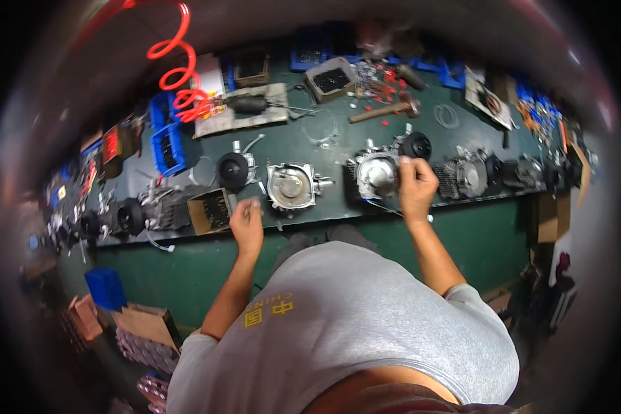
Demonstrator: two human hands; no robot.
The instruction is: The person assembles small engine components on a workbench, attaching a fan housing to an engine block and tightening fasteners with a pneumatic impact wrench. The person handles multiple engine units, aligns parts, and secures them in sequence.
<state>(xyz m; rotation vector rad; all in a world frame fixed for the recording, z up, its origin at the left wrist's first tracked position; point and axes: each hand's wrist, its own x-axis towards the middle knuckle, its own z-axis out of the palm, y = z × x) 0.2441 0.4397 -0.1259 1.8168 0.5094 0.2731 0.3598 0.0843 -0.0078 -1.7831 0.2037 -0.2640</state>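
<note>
My left hand [248, 221] is closed, its fingertips pressed together over the near edge of the bench; anything in them is too small to make out. It hovers between a small cardboard box [198, 215] of dark small parts and an open silver metal housing [291, 186] with a round hollow. My right hand [419, 188] is closed at the right rim of a second silver engine casing [377, 174]; what its curled fingers hold is hidden. A black round part [415, 145] lies just beyond that hand, and another black round part [233, 170] sits left of the open housing.
More engine assemblies [471, 174] line the bench's front edge on both sides. Farther back are a hammer [386, 112], a black-handled power screwdriver [248, 105] on a coiled red hose [179, 69], a tray of black parts [331, 79] and blue bins [165, 145].
</note>
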